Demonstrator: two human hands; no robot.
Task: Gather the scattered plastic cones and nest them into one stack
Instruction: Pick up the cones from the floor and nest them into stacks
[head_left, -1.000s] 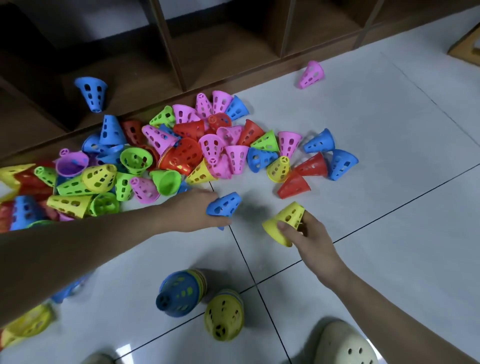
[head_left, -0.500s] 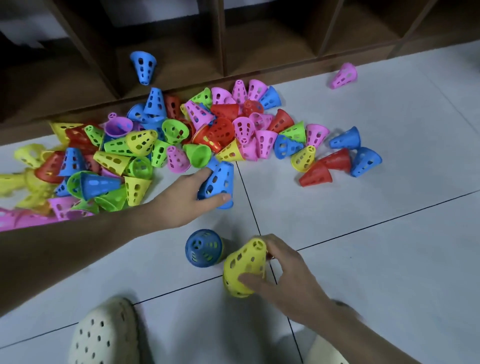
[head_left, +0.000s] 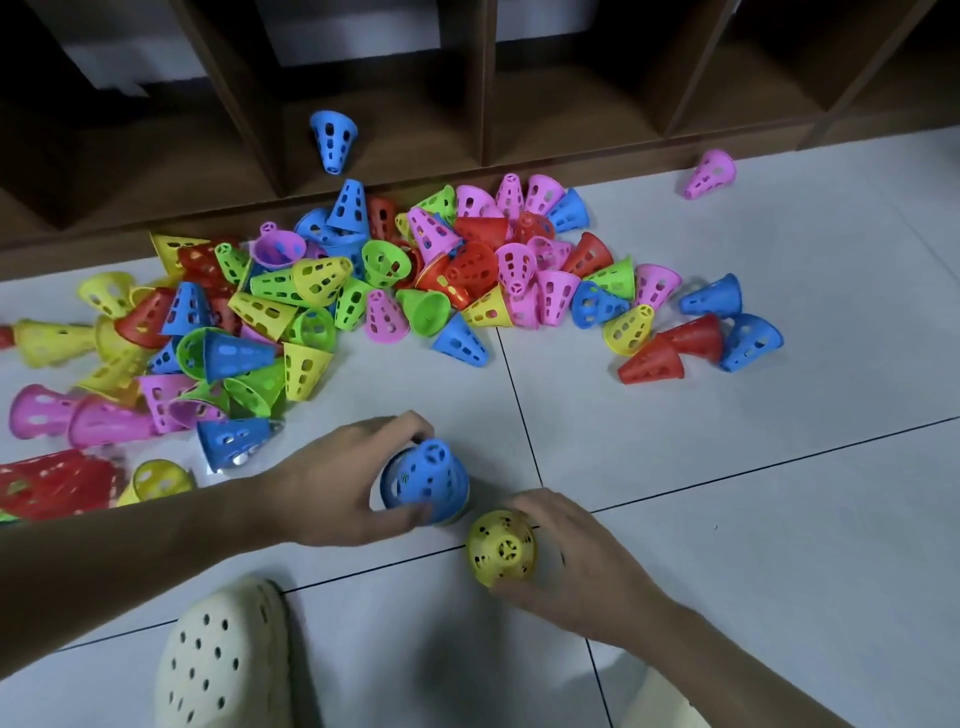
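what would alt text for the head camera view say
A person's left hand grips a blue cone stack and the right hand a yellow cone stack on a tiled floor. Behind lies a heap of scattered multicoloured cones beside a wooden shelf.

- Floor (head_left: 727, 519): pale tiles with dark grout lines.
- Heap of perforated cones (head_left: 395, 291): blue, pink, red, yellow and green, lying on the tiles along the shelf base.
- Lone pink cone (head_left: 709, 174): on its side, well apart to the right.
- Blue stack (head_left: 426, 480) and yellow stack (head_left: 502, 548): upright, just beside each other.
- Cream clog (head_left: 223, 660): near edge.
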